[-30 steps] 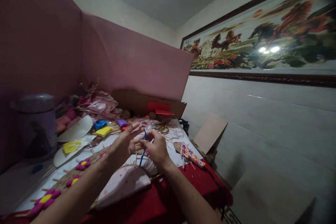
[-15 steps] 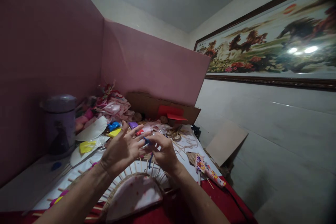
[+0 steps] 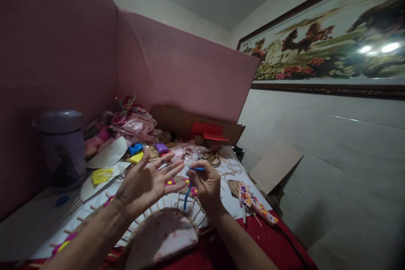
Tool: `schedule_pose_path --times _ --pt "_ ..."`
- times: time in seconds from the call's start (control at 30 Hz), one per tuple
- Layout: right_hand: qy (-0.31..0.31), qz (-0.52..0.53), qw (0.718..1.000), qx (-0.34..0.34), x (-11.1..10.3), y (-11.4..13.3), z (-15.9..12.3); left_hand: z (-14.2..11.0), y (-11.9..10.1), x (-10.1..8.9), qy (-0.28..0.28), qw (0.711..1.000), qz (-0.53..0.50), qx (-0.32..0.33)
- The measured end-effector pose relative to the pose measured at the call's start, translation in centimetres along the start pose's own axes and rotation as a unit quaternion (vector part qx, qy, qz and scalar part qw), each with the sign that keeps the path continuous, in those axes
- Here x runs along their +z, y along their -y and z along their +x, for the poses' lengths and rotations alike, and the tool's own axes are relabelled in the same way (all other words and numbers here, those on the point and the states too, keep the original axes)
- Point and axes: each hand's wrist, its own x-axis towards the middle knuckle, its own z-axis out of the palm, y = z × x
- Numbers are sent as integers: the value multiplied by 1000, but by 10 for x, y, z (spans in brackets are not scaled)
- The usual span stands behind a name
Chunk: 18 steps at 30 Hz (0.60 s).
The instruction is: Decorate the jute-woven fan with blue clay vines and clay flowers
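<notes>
My left hand (image 3: pixel 148 183) is held palm up with its fingers spread, and nothing lies in it. Just to its right, my right hand (image 3: pixel 205 183) pinches a thin blue clay strip (image 3: pixel 187 196) between thumb and fingertips. One end of the strip dangles below the fingers and another bit sticks out above. Below both hands is a half-round fan-shaped piece (image 3: pixel 167 236) with a pale patterned centre, a twine-wrapped rim and wooden sticks radiating outward. Pink and yellow clay flowers (image 3: pixel 170 182) sit along its outer band, partly hidden by my hands and forearms.
Bags of blue clay (image 3: pixel 135 149), yellow clay (image 3: pixel 103 176) and purple clay (image 3: pixel 161 148) lie behind. A lidded canister (image 3: pixel 68 152) stands at the left. A flower-patterned glue gun (image 3: pixel 256 204) with a cord rests at the right edge. Pink fabric (image 3: pixel 136 122) is heaped behind.
My right hand has drawn away to the right from my left fingers, carrying the blue clay strip. The left fingers have spread wider. The view has shifted slightly.
</notes>
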Motion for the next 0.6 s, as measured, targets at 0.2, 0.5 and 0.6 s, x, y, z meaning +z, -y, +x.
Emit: schedule_pose_path --times 0.2,0.5,0.6 --pt "15 74 996 43 4 2 -1 -2 15 -9 -10 995 66 -80" --pt "202 -246 924 -213 1 2 -8 -4 16 -12 21 998 43 -35" --pt "220 -237 919 -227 1 0 -8 -4 14 -14 -2 998 54 -23"
